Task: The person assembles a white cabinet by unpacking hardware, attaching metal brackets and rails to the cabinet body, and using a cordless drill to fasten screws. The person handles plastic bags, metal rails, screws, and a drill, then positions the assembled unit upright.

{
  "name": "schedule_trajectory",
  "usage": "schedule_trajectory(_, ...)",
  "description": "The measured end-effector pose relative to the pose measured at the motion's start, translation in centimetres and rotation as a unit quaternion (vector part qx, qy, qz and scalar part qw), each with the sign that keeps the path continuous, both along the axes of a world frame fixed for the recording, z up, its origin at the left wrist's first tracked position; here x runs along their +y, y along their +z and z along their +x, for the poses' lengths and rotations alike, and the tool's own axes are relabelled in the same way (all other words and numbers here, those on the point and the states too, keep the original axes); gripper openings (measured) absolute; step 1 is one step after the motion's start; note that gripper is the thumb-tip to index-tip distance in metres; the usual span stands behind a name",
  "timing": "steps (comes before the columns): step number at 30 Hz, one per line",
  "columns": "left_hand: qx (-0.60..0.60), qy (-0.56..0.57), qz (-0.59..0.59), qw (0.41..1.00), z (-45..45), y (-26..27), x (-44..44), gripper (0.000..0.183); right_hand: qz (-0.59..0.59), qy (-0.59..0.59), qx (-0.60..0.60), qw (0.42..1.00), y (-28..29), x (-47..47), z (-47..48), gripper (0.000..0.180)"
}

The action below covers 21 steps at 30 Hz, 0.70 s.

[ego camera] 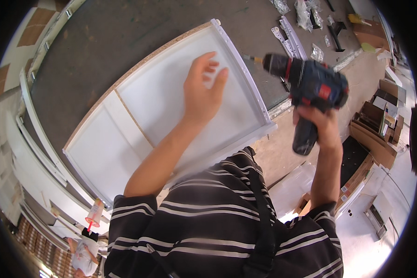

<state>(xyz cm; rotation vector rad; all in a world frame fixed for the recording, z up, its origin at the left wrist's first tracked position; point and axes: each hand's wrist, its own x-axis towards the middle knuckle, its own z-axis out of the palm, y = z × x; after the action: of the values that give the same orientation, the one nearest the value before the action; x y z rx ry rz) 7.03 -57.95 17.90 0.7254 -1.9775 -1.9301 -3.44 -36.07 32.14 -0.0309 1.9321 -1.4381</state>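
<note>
My right hand [318,121] grips a dark blue cordless drill [316,81] by its handle, its bit pointing left past the panel's right edge. Over a white furniture panel frame [166,76] hangs my left hand [205,83], fingers apart and holding nothing. Whether it touches the panel cannot be told. Chipboard shows along the frame's far edge, and a divider [133,118] crosses its inside. A white perforated strip [241,67] runs along the right side.
White metal rails [293,38], black brackets [335,38] and plastic bags [304,15] lie at the upper right. Open cardboard boxes [377,137] stand at the right. Long white boards [41,177] lie at the left. Another person [85,255] is at the lower left.
</note>
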Motion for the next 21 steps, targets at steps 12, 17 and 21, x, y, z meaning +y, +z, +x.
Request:
schedule_trajectory(12,-0.027,-0.066,-0.438,0.896,-4.2,-2.6,4.0,0.035,0.198,0.273,0.176,0.925,-1.2,-9.3,-10.3,0.022)
schedule_trajectory(17,-0.027,-0.064,-0.425,0.903,-4.4,-2.7,4.0,0.036,0.232,0.29,0.167,0.913,-1.8,-10.6,-11.0,0.023)
schedule_trajectory(21,-0.03,-0.064,-0.419,0.905,-4.3,-2.7,4.0,0.037,0.258,0.312,0.173,0.898,-1.8,-11.0,-11.3,0.021)
